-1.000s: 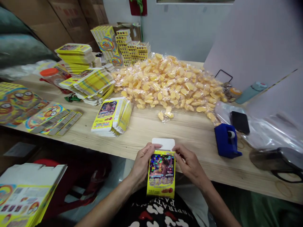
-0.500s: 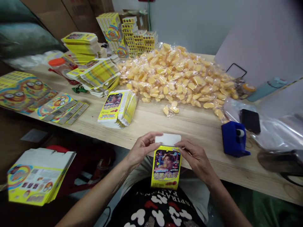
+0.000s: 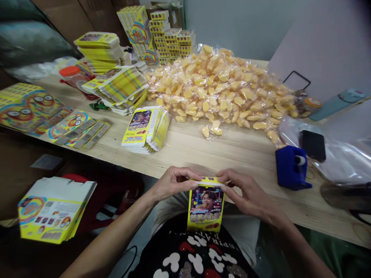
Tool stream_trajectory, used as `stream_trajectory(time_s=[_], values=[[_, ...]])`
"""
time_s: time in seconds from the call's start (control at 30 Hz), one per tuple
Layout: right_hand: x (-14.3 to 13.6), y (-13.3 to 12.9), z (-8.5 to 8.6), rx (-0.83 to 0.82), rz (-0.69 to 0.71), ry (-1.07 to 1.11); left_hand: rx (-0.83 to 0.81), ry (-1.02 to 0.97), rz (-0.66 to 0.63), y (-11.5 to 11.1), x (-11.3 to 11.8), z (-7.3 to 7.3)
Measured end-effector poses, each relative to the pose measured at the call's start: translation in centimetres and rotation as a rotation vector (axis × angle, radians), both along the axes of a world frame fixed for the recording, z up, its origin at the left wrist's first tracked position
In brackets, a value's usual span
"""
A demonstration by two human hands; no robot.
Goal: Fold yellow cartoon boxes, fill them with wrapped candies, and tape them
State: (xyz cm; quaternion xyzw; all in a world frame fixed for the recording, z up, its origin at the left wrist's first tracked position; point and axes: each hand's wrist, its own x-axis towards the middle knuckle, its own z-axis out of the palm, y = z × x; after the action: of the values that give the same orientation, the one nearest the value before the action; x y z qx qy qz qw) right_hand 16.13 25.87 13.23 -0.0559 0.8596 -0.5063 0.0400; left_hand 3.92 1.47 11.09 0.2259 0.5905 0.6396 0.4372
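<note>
A worker's left hand (image 3: 171, 183) and right hand (image 3: 246, 193) pinch the top of a small yellow box (image 3: 206, 204) held upright at the table (image 3: 232, 154) edge; its white flap, raised 1 second ago, now lies folded nearly flat, suggesting the box is almost closed, with wrapped yellow candies (image 3: 223, 88) heaped beyond

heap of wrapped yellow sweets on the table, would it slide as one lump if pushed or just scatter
The heap of wrapped sweets would probably scatter: it is loose pieces, with a few strays already apart at its near edge. The glossy clear wrappers look slippery, so pieces would likely slide on the wooden table.
</note>
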Motion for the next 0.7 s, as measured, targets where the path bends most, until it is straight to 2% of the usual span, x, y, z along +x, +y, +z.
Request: stream_trajectory(time_s=[0.13,0.3,0.53,0.63,0.7], values=[[-0.6,0.0,1.3,0.080,-0.017,-0.094,-0.059,-0.014,0.078,0.6,0.3,0.8],[-1.0,-0.5,1.5,0.185,-0.050,-0.046,-0.053,0.041,0.040,1.0,0.3,1.0],[0.7,-1.3,1.3,0.129,0.027,-0.038,-0.033,0.185,-0.083,-0.2,-0.2,0.0],[1.7,-1.6,0.4,0.130,0.018,-0.007,-0.004,0.195,-0.134,-0.8,0.2,-0.8],[2.0,-1.9,-0.6,0.101,-0.011,0.051,-0.009,0.221,-0.095,-1.1,0.6,-1.5]])
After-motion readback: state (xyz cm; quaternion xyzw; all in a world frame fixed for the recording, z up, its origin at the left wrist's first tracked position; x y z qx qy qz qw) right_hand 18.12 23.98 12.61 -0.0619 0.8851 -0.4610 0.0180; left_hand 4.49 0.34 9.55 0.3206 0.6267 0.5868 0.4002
